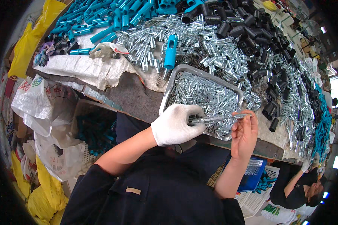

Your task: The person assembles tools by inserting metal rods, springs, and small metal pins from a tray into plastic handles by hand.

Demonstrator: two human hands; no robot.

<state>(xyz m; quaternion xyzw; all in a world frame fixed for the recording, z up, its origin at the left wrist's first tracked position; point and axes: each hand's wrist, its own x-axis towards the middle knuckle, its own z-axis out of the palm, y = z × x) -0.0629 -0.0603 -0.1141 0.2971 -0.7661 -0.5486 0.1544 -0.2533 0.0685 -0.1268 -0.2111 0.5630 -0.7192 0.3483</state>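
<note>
My left hand (178, 125), in a white knit glove, is closed around a slim silvery metal rod assembly (213, 119) that points to the right. At its far end, the bare thumb and fingers of my right hand (245, 133) pinch a small metal piece (239, 116). Whether that piece is joined to the rod I cannot tell. Both hands are over the near edge of a metal tray (172, 80) heaped with short metal pins (204, 93). Just beyond the tray, a slotted teal tube (170, 54) lies among the loose parts.
Silvery metal fittings (150, 41) cover the bench, with teal tubes (101, 33) at the back left and black sleeves (251, 33) to the right. A glove (106, 50) lies on white cloth. Plastic bags (37, 101) hang at left. Another person (294, 187) works at far right.
</note>
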